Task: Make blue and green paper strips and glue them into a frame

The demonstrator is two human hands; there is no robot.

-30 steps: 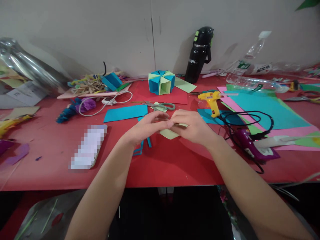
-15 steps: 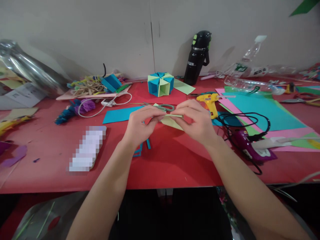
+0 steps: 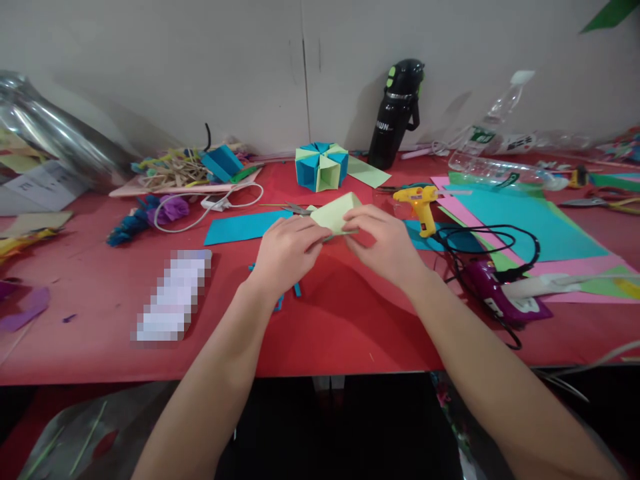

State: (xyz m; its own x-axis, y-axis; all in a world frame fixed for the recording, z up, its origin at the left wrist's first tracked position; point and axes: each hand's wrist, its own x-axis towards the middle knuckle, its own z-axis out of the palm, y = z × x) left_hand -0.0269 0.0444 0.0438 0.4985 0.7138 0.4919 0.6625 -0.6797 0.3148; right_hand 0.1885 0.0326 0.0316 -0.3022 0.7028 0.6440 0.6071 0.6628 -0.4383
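A folded pale green paper piece (image 3: 334,213) is held above the red table between both hands. My left hand (image 3: 290,250) pinches its lower left edge, and my right hand (image 3: 383,243) grips its right side with thumb and fingers. Behind the hands stands a ring-shaped blue and pale green paper form (image 3: 321,167). Flat blue paper (image 3: 245,228) lies to the left, with scissors (image 3: 299,209) partly hidden behind the held piece. Thin blue strips (image 3: 297,289) lie under my left wrist.
A yellow glue gun (image 3: 423,210) rests right of my hands, its black cable looping toward a purple box (image 3: 500,297). A phone (image 3: 175,297) lies left. A black bottle (image 3: 395,117) stands at the back; coloured sheets (image 3: 545,227) and plastic bottles are at right.
The pale green piece has been turned upward, so its broad face now shows above the fingers. Both hands have shifted slightly around it and still hold it.
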